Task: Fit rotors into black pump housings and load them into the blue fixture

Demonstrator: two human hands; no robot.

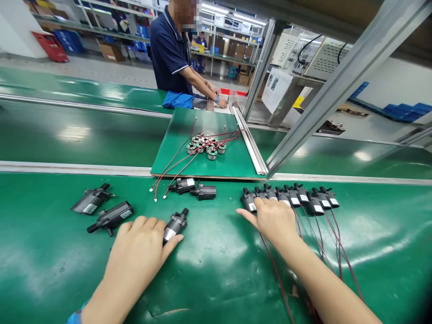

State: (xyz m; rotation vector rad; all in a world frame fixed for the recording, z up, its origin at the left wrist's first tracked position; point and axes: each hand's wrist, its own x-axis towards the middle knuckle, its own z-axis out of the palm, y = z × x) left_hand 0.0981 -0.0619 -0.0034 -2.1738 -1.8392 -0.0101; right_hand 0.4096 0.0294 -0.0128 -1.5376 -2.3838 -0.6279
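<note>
A pump (174,226) angled far-right is grasped by the left hand (139,245); the right hand's (276,220) grip on other pumps (302,195) cannot be told.

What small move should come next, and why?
Probably bring the right hand from the row of wired housings to the coils on the green board: the left hand holds a black housing showing no wires.

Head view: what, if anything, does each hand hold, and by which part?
Left hand: black ribbed plastic pump, by its near end. Right hand: cannot tell.
</note>
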